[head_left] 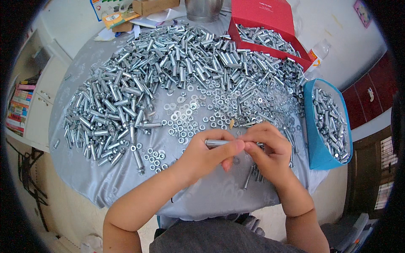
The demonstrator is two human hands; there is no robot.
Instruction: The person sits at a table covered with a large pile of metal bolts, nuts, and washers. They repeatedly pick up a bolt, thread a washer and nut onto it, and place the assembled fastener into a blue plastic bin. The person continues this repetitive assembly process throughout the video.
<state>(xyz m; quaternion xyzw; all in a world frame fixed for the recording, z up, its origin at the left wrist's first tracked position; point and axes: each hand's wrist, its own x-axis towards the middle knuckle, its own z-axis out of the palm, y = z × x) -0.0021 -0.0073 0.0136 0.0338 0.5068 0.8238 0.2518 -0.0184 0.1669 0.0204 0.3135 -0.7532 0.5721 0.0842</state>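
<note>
My left hand point(201, 152) is closed round a shiny metal sleeve point(215, 143), which lies nearly level over the near middle of the table. At the sleeve's right end, the fingertips of my right hand point(270, 147) pinch together and meet my left thumb. Whatever sits between those fingertips is hidden. Loose hex nuts point(182, 131) and flat washers point(184, 110) spread just beyond my hands. A few long bolts point(248, 179) lie beside my right wrist. To the left is a heap of sleeve anchors point(110, 110), some with nuts on their ends.
A large pile of metal sleeves point(181, 59) covers the far side of the grey tablecloth point(211, 196). Behind it stand a red box point(263, 14) of parts and a metal bucket point(204, 9). A blue fabric bin point(316, 147) holds more anchors at right, near a plastic bottle point(323, 48).
</note>
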